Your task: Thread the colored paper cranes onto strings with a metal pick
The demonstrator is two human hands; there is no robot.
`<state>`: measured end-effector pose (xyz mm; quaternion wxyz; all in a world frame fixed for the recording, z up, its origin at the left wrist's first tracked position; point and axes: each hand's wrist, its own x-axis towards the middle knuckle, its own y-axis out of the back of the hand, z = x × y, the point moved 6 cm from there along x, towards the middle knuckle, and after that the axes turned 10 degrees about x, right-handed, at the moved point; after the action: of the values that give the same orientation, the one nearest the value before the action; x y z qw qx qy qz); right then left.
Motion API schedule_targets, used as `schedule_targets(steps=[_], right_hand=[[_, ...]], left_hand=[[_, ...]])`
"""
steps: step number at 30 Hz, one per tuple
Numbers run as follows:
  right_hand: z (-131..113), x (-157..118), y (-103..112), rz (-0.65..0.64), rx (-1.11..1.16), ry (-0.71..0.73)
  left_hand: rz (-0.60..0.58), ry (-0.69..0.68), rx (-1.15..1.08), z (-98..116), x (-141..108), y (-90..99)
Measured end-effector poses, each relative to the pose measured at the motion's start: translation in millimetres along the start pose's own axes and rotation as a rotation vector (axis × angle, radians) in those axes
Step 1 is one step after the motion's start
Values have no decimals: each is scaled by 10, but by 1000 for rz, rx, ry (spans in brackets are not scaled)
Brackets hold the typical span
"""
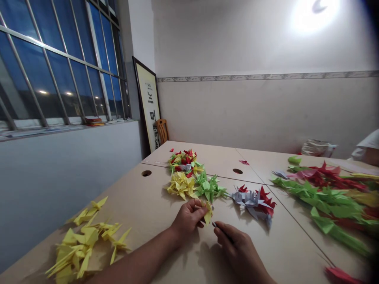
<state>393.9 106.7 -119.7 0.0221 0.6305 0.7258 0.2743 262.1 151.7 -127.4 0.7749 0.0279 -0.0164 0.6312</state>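
Observation:
My left hand (pixel 188 219) pinches a folded yellow paper crane (pixel 208 215) between thumb and fingers, above the table. Just to its right, my right hand (pixel 241 244) is closed around a thin dark tool (pixel 218 227). The tool's tip points at the crane, a small gap apart; most of its length is hidden in the fingers, so its kind is unclear. Beyond my hands sit a cluster of yellow cranes (pixel 181 185) and green cranes (pixel 209 186). Grey cranes (pixel 250 199) lie to the right, mixed with red cranes (pixel 265 199).
Loose yellow cranes (pixel 78 246) lie at the left. A mixed-colour crane heap (pixel 183 159) sits farther back. Green and red cranes (pixel 334 201) spread along the right. The table (pixel 142 205) has round cable holes (pixel 237 171). A person's sleeve (pixel 367 146) shows at the right edge.

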Motion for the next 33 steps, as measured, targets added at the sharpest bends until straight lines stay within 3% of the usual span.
schedule_targets(steps=[5,9,12,15,20,24,28,33], right_hand=[[-40,-14,4,0,28,16],[-66,-15,15,8,11,20],[-77,-10,23,7,-1,42],[-31,-8,23,-7,-27,25],[111,-2,-3,-45,-116,-27],[138,0,-16,-59,-143,-26],[115,-4,2,-36,-162,-32],[38,-16,18,-14,-162,17]], left_hand=[[335,-164,479,373,208,515],[430,-161,779,583,419,845],[398,-127,924,724,428,1042],[288,-67,1095,919,285,1347],[176,233,1378,1168,-180,2283],[129,535,1470,1062,-604,2913],[57,665,1440,782,-833,3070],[33,576,1422,624,-828,2971]])
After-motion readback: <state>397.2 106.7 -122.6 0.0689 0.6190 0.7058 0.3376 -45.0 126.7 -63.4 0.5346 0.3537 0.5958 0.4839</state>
